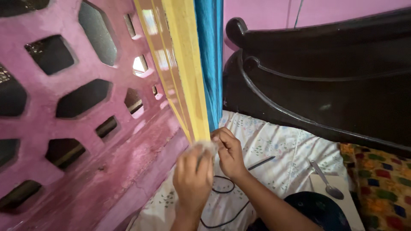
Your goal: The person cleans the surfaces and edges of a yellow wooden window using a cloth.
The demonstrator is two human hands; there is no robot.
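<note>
Head view, left hand (192, 177) and right hand (229, 152) both closed on a small pale cloth (206, 146), pressed to lower yellow window frame (188, 72), blue curtain (209, 55) beside, spoon (326, 182) on bed.

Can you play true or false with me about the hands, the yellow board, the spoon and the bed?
1. Both hands are at the bottom end of the yellow board. True: the left hand and right hand meet there, around a small pale wad.
2. The curtain behind the board is red. False: it is blue.
3. A spoon lies on a white flat thing on the bed. True.
4. The wall on the left is solid with no holes. False: it is a pink lattice full of openings.
5. The headboard is dark. True.
6. The black cable is in the right hand. False: it lies loose on the flowered sheet.
</note>
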